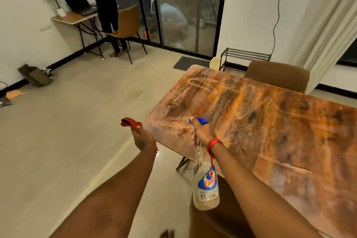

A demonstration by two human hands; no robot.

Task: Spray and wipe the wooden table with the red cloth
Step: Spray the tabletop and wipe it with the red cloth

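Red cloth (129, 123): bunched in my left hand (144, 139), held in the air just off the table's near corner, not touching the wood; soft and light, so I judge a loose pinch is enough, though spread flat under the palm it should wipe better.
Spray bottle (205, 185): my right hand (202, 133) is clenched round its neck under the blue trigger head (199, 120), body hanging down; clear plastic, nearly empty, so probably light; the neck is the sure place to grip.
Wooden table (270, 121): hard, glossy top with pale streaks; likely slick where wet.
Chair (278, 75): tucked in at the far side.
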